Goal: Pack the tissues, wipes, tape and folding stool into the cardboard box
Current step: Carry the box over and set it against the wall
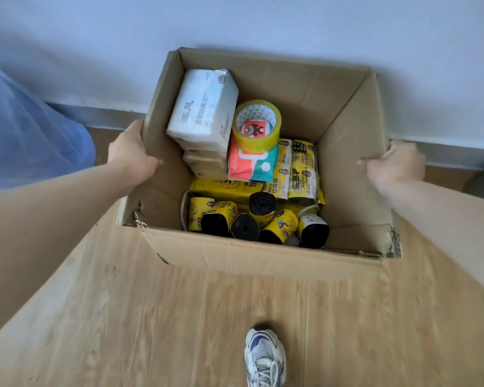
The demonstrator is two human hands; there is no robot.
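The cardboard box (344,107) sits mid-frame between both grips: the left hand (132,155) clasps its left wall, the right hand (394,163) its right wall, equally near. Inside, upper left, the tissues (201,110) bear Chinese characters beside the tape (256,127) and wipes (249,163); no folding stool is visible.

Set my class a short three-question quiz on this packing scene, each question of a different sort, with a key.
1. True or false: the tape roll lies on the floor beside the cardboard box.
2. What does the tape roll rest on? A) wipes pack B) shoe C) tissue pack
3. Where does each hand grip?

Key: 1 false. 2 A. 3 left hand and right hand on opposite box walls.
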